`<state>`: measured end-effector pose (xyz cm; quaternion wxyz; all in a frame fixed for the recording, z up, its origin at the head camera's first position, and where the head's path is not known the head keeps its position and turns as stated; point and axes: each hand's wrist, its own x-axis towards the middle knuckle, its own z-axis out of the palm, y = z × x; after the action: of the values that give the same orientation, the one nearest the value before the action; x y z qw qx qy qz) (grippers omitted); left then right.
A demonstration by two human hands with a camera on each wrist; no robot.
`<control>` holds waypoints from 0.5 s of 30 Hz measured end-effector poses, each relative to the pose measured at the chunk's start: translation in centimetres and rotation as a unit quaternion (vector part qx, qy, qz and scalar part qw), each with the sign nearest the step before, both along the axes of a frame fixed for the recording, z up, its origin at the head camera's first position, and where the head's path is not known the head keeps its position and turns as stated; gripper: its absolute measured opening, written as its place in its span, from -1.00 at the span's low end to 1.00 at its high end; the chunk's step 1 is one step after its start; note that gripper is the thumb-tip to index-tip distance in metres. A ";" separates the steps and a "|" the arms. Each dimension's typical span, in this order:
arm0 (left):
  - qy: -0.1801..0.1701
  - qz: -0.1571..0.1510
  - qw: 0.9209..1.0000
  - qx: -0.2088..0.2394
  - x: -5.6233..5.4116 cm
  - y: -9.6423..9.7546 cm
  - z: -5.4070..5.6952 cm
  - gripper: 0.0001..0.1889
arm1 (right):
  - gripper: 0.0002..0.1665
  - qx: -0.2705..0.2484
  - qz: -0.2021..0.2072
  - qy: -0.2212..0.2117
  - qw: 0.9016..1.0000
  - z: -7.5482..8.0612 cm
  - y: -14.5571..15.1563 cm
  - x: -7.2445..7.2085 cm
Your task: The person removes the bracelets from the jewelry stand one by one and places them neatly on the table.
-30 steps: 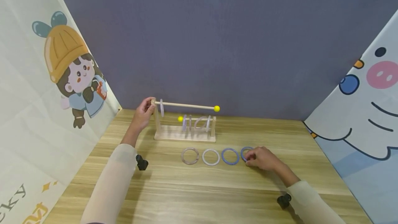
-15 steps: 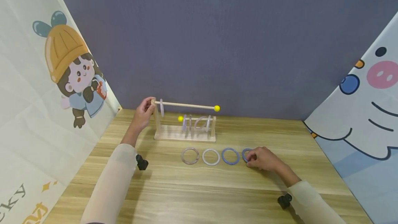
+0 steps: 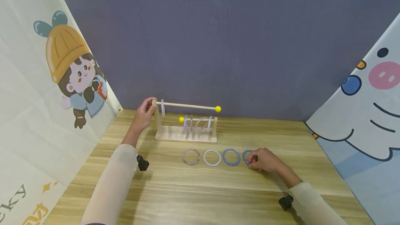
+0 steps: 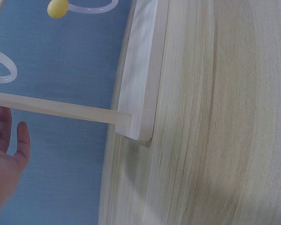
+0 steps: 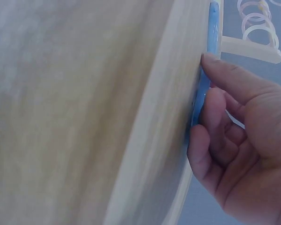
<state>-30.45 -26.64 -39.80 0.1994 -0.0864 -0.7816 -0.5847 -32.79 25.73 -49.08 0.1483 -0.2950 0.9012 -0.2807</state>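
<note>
A wooden bangle rack (image 3: 185, 134) stands at the back of the table, with two rods ending in yellow balls. My left hand (image 3: 145, 114) grips the top of its tall left post (image 3: 157, 119); in the left wrist view some fingers (image 4: 3, 126) pass behind that post. One pale bangle (image 3: 163, 108) hangs on the upper rod, and several hang on the lower one. At the right end of a row on the table, my right hand (image 3: 264, 159) pinches a blue bangle (image 5: 213, 28) between thumb and fingers. Its near part is hidden by the hand.
Left of the held bangle lie a second blue bangle (image 3: 231, 157), a white bangle (image 3: 212, 158) and a brownish bangle (image 3: 191, 156), flat on the wooden table (image 3: 200, 190). A dark wall (image 3: 200, 44) rises behind, and printed panels flank both sides.
The blue bangle at my right hand has shifted slightly to the right, away from its neighbour, together with the fingers. My left hand and the rack have stayed where they were.
</note>
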 end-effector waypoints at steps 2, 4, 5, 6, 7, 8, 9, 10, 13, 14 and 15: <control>-0.004 0.002 1.000 -0.002 0.0 0.0 0.0 -0.58 | -0.85 0.002 0.000 0.000 1.000 0.0 0.0 0.0; -0.007 0.004 1.000 -0.005 0.0 -0.1 0.0 -0.57 | -0.85 0.004 0.000 -0.002 1.000 0.0 0.0 -0.1; -0.008 0.004 1.000 -0.006 0.0 -0.1 0.0 -0.57 | -0.85 0.006 0.001 -0.002 1.000 0.0 0.0 -0.1; -0.010 0.004 1.000 -0.008 -0.1 -0.1 -0.1 -0.57 | -0.85 0.006 0.001 -0.003 1.000 0.1 0.0 -0.1; -0.011 0.003 1.000 -0.009 -0.1 -0.1 -0.1 -0.57 | -0.85 0.006 0.002 -0.003 1.000 0.1 -0.1 0.0; -0.010 0.004 1.000 -0.009 -0.1 -0.1 -0.1 -0.57 | -0.85 0.007 0.002 -0.003 1.000 0.1 -0.1 -0.1; -0.010 0.004 1.000 -0.009 -0.1 -0.1 -0.1 -0.57 | -0.86 0.008 0.003 -0.002 1.000 0.2 -0.1 -0.1; -0.010 0.004 1.000 -0.009 -0.1 -0.1 -0.1 -0.57 | -0.86 0.007 0.003 -0.001 1.000 0.2 -0.2 -0.1; -0.011 0.004 1.000 -0.008 -0.1 -0.2 -0.1 -0.58 | -0.89 0.002 0.003 0.003 1.000 0.5 -0.4 -0.1; -0.010 0.005 1.000 -0.009 -0.1 -0.2 -0.1 -0.58 | -0.90 0.001 0.002 0.004 1.000 0.6 -0.5 -0.1; -0.010 0.004 1.000 -0.009 -0.1 -0.2 -0.1 -0.58 | -0.91 -0.003 0.001 0.006 1.000 0.7 -0.6 -0.1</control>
<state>-30.53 -26.83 -39.89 0.1931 -0.0788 -0.7894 -0.5773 -32.93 25.17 -48.37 0.1428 -0.2981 0.9009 -0.2812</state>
